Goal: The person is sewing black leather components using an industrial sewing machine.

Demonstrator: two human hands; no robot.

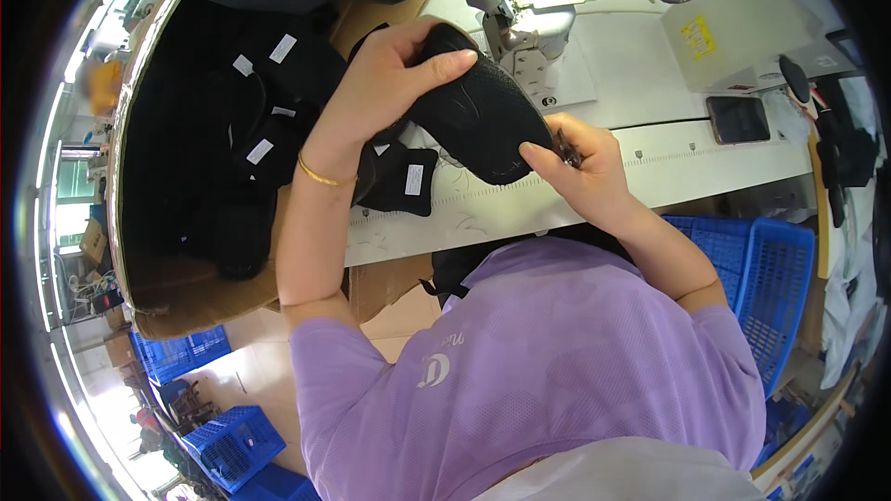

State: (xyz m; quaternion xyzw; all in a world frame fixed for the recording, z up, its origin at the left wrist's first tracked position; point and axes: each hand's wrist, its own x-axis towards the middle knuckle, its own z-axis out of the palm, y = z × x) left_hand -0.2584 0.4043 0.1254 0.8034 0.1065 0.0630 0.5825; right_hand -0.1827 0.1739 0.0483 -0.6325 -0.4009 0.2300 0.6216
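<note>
A black mesh shoe upper (pixel 487 116) hangs in the air in front of the sewing machine, its rounded end tilted down to the right. Near its upper end my left hand (pixel 394 70) is closed around it, thumb on top. My right hand (pixel 589 167) is closed on small dark thread snips (pixel 566 149), with its thumb at the upper's lower right edge. Loose threads show along that lower end. Just below my left hand, a black piece with a white label (pixel 414 180) lies on the table's edge. The fingers under the upper are hidden.
The sewing machine head (pixel 529 42) stands just beyond the upper. A big carton (pixel 200 315) on the left holds several black labelled pieces. The white table (pixel 650 144) carries a phone (pixel 739 119) at right. Blue crates (pixel 778 288) stand right and lower left.
</note>
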